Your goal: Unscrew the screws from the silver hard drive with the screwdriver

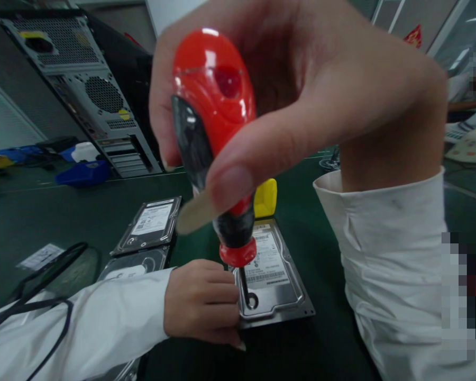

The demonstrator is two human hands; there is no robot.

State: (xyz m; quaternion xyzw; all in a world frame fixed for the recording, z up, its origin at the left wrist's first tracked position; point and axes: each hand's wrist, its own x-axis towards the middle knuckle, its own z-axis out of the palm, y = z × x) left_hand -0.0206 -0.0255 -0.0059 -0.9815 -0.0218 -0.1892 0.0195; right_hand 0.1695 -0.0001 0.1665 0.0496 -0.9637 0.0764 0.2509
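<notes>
The person's right hand (325, 90), large across the upper centre of the frame, has its grip closed around a glossy red-and-black screwdriver with a bulbous handle (226, 132). The screwdriver stands nearly upright, its dark metal shaft pointing down to a round recess near the lower left corner of a silver metal hard drive with a white printed label (269, 264). Whether the tip is seated in the recess is too small to tell.

This drive lies flat, label up, on the dark green counter (325, 254) at lower centre. The left hand (202, 304) is curled at the drive's left edge; whether its grip clasps that edge or only presses against it cannot be told.

A bright yellow plastic piece (266, 198) stands just beyond the drive. To the left, a second silver labelled hard drive (148, 225) lies beside a third, partly covered grey metal drive (138, 262). A black computer tower with a grey perforated rear panel (79, 90) leans at upper left, near a blue plastic bin (83, 173).
</notes>
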